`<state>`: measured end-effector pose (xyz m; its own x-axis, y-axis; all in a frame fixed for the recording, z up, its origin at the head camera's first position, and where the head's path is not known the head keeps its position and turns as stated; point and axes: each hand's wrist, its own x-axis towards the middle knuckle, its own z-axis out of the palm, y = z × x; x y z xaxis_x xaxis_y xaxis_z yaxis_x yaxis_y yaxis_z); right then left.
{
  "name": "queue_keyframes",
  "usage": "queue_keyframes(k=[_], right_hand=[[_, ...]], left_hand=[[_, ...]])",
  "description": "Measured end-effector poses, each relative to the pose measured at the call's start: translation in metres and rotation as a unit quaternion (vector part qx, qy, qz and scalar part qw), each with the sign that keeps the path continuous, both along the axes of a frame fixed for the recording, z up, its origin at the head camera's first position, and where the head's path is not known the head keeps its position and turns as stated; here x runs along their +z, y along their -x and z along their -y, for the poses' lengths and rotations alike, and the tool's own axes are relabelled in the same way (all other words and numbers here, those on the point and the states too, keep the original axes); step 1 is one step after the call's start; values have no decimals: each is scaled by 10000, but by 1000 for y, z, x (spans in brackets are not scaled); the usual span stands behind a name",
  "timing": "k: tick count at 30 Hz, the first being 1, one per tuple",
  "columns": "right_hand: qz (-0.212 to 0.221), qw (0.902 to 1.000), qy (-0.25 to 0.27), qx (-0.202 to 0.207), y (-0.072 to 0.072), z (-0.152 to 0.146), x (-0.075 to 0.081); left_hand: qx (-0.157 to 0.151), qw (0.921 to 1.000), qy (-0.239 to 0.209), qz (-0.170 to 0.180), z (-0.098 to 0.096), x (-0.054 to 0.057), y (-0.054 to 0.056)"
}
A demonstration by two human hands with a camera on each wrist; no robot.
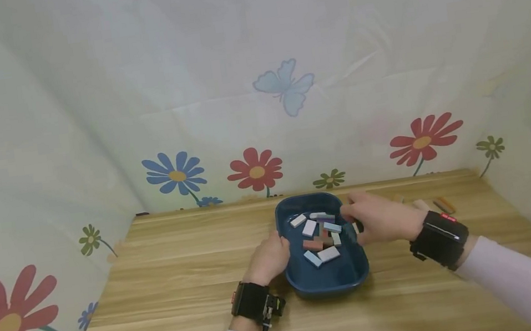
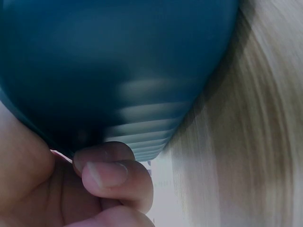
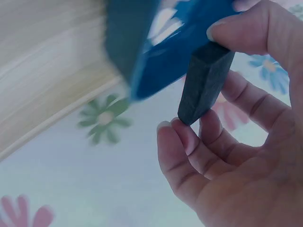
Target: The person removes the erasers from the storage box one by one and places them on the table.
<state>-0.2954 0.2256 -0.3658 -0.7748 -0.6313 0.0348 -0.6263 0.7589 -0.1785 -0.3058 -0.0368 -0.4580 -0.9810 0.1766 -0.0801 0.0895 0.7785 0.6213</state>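
A dark blue plastic bin [image 1: 329,291] stands on the table with several small rectangular blocks in it, among them a white block [image 1: 329,254], a light blue block [image 1: 332,227] and a reddish-brown block [image 1: 313,245]. My left hand [image 1: 269,259] grips the bin's left rim, its curled fingers [image 2: 111,175] against the outer wall [image 2: 156,56]. Over the right rim, my right hand [image 1: 383,216] pinches a dark grey block [image 3: 206,82] between thumb and fingertips. In the right wrist view that block is held upright near the bin's edge, above the table.
Behind my right hand, an orange-brown block [image 1: 444,205] and a cream block [image 1: 421,205] lie on the wooden table [image 1: 198,264]. A pale curtain [image 1: 204,84] with flowers and a butterfly hangs along the back and sides of the table.
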Motion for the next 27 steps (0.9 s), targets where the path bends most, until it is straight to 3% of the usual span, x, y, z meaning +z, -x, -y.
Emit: queue_keyframes(k=[4,9,20,27], right_hand=[[-146,9996,-19,-236,5,-31,2],[-277,9975,38,-656,14,-75,-7],[-144,9913,-83,-1304,24,-170,-30],[-12,9894,-94,-1451,21,-205,-42]], left_hand=[[49,10000,-1,-17,2,1,0],[73,10000,37,-48,3,1,-1],[71,9999,-96,-9,5,1,0],[97,9999,-47,-26,7,2,0]])
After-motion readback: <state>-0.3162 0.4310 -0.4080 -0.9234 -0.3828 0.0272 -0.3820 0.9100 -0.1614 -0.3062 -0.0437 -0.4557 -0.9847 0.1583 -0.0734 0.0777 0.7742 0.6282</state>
